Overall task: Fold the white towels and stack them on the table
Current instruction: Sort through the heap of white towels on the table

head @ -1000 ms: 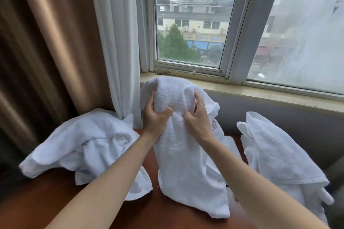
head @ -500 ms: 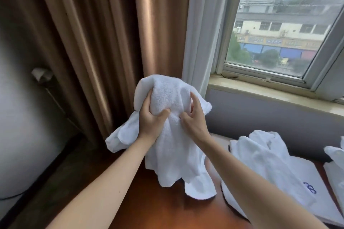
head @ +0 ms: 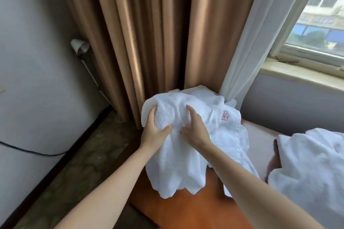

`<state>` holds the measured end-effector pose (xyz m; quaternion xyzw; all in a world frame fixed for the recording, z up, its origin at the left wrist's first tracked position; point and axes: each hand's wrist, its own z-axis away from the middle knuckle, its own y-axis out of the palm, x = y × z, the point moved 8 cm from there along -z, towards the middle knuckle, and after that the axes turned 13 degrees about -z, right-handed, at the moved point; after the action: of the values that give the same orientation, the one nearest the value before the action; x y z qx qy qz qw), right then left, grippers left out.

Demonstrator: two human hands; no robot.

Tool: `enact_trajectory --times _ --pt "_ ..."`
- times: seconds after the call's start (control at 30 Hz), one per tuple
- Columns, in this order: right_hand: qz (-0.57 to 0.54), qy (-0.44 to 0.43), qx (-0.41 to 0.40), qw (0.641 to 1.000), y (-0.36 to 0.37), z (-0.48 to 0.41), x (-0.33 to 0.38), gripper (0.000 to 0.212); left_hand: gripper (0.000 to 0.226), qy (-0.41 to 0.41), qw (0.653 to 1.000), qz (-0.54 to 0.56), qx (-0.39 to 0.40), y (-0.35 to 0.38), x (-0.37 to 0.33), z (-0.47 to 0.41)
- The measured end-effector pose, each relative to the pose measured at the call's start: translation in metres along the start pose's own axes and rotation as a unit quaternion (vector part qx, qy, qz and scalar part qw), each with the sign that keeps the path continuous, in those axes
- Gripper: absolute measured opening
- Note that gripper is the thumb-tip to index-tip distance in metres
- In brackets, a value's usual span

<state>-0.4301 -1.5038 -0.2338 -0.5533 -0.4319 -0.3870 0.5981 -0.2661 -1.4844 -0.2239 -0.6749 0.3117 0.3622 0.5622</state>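
A crumpled white towel [head: 178,163] with a pink embroidered mark hangs above the left end of the brown wooden table [head: 186,210]. My left hand [head: 154,132] grips its upper left part, thumb in front. My right hand [head: 195,130] grips the bunched cloth just to the right, fingers dug into the folds. The towel's lower edge droops onto the table. Another white towel [head: 312,163] lies heaped on the table at the right.
Brown curtains [head: 149,33] and a white sheer curtain [head: 260,33] hang right behind the towel. The window sill [head: 297,74] runs at the upper right. A grey wall, a black cable [head: 28,151] and dark floor lie left of the table's edge.
Both hands have carried the towel leftward and lower, toward the table's left end by the curtains. The view has swung left; the other towels have slid to the right of the view.
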Motion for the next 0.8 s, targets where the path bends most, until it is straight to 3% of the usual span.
enact_trajectory --times 0.1,0.2,0.3,0.47,0.67,0.8 --pt "0.117 -0.002 0.029 0.993 0.018 0.004 -0.023 0.077 0.089 -0.050 0.995 -0.070 0.041 0.016 0.047 0.008" --pt "0.268 -0.019 0.107 0.957 0.045 0.011 -0.045 0.076 0.088 -0.078 0.977 -0.179 0.085 0.028 0.086 0.014" --pt "0.335 0.040 0.201 0.920 0.066 0.019 -0.080 0.090 0.092 -0.111 0.939 -0.283 0.160 0.039 0.123 0.020" --pt "0.402 0.091 0.264 0.872 0.086 0.029 -0.118 0.101 0.094 -0.123 0.868 -0.405 0.259 0.048 0.163 0.034" --pt "0.424 0.089 0.290 0.853 0.093 0.021 -0.130 0.099 0.089 -0.112 0.851 -0.459 0.229 0.046 0.167 0.034" --pt "0.381 0.073 0.294 0.874 0.085 0.026 -0.128 0.082 0.064 -0.059 0.905 -0.409 0.098 0.038 0.136 0.032"
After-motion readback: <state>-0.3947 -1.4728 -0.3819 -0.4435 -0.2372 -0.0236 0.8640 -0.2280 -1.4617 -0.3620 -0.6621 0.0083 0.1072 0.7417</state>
